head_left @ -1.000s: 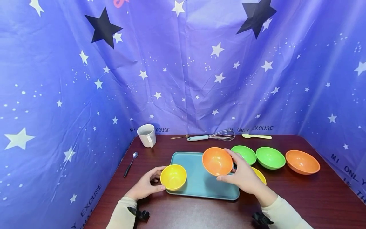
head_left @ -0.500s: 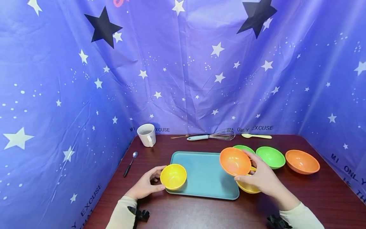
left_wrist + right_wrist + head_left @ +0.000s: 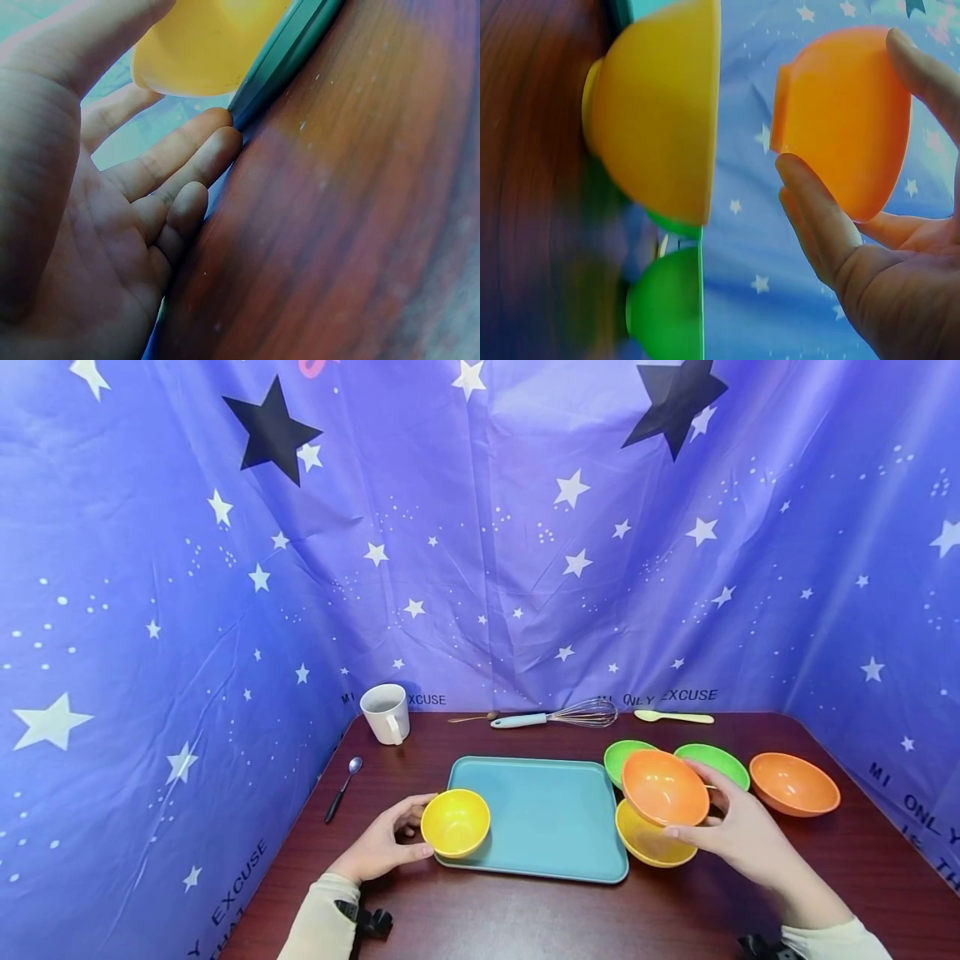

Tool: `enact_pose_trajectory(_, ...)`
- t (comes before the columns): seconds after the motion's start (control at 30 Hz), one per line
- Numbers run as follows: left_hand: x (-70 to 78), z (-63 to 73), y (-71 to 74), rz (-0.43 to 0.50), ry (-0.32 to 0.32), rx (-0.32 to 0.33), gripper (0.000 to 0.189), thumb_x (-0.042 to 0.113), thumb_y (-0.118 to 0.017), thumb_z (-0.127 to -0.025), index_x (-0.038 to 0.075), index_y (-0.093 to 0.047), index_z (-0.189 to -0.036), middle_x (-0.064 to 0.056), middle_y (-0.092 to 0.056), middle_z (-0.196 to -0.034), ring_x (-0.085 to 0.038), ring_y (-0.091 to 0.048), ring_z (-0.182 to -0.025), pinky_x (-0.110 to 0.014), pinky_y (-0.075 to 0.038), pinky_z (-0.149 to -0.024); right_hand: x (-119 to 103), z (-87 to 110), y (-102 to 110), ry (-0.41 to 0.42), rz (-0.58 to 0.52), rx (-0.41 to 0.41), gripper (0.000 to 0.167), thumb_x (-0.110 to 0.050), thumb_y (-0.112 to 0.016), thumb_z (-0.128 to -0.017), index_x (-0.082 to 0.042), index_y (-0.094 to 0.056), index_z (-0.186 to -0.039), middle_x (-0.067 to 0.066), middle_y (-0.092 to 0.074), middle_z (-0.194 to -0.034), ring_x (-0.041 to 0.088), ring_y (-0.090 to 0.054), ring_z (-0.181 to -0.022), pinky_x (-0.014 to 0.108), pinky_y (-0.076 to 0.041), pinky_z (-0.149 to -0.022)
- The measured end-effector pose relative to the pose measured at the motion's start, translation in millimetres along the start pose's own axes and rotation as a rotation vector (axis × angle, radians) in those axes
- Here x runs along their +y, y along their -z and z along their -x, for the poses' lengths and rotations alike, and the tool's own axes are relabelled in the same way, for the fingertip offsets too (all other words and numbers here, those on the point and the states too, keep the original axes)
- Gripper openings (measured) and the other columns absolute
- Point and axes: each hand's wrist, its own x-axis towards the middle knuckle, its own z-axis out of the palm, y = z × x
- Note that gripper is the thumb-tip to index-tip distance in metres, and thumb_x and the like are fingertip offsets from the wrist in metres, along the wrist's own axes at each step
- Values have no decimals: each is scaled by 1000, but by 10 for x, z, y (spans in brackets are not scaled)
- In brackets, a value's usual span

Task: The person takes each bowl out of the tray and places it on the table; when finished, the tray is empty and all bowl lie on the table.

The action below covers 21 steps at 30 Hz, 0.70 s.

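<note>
My left hand (image 3: 390, 839) holds a small yellow bowl (image 3: 455, 823) at the front left corner of the teal tray (image 3: 547, 818). Its thumb lies along the near side of the bowl; in the left wrist view the lower fingers reach the tray's edge. Higher up on the right, my right hand (image 3: 738, 827) grips an orange bowl (image 3: 663, 789) between thumb and fingers, slightly tilted. A second yellow bowl (image 3: 652, 847) stands on the table below it, partly covered in the head view. The right wrist view shows a gap between the raised orange bowl (image 3: 847, 120) and that yellow bowl (image 3: 660, 112).
Behind the right hand are two green bowls (image 3: 626, 760) and another orange bowl (image 3: 795, 785). A whisk (image 3: 555, 717), a cream spoon (image 3: 671, 717) and a small brown-ended utensil (image 3: 472, 719) lie along the back. On the left stand a white mug (image 3: 386, 714) and a dark-handled spoon (image 3: 343, 789).
The right hand has carried the orange bowl rightward, from above the tray to above the second yellow bowl. The left hand and its yellow bowl have stayed in place.
</note>
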Motion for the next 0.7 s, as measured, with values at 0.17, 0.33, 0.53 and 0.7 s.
enact_pose_trajectory(0.17, 7, -2, 0, 0, 1, 1, 72, 15, -83, -91, 20, -50, -154, -3, -69, -122, -30, -63, -107, -37, -52, -87, 111, 89, 130, -18, -45, 18, 101, -14, -89, -84, -1, -27, -163, 30, -55, -140, -2, -65, -102, 24, -58, -77)
enact_pose_trajectory(0.33, 6, 2, 3, -3, 7, 4, 72, 15, -83, -91, 21, -50, -154, -3, -69, -121, -29, -63, -107, -37, -52, -87, 219, 183, 260, -18, -29, 34, 100, -10, -88, -85, 3, -25, -162, 26, -62, -129, 4, -70, -97, 24, -58, -75)
enact_pose_trajectory(0.53, 1, 0, -3, -2, 11, 7, 72, 16, -83, -91, 21, -50, -154, -3, -69, -121, -27, -63, -107, -37, -51, -87, 314, 295, 398, -48, 87, 72, 102, -17, -91, -83, 1, -28, -162, 25, -62, -129, 0, -67, -93, 21, -55, -72)
enact_pose_trajectory(0.7, 12, -1, -5, -6, 14, 7, 72, 18, -83, -91, 22, -49, -154, -1, -69, -121, -26, -63, -108, -36, -51, -87, 402, 377, 490, -84, 195, 83, 104, -26, -92, -82, 1, -31, -161, 30, -63, -130, -9, -59, -92, 16, -49, -69)
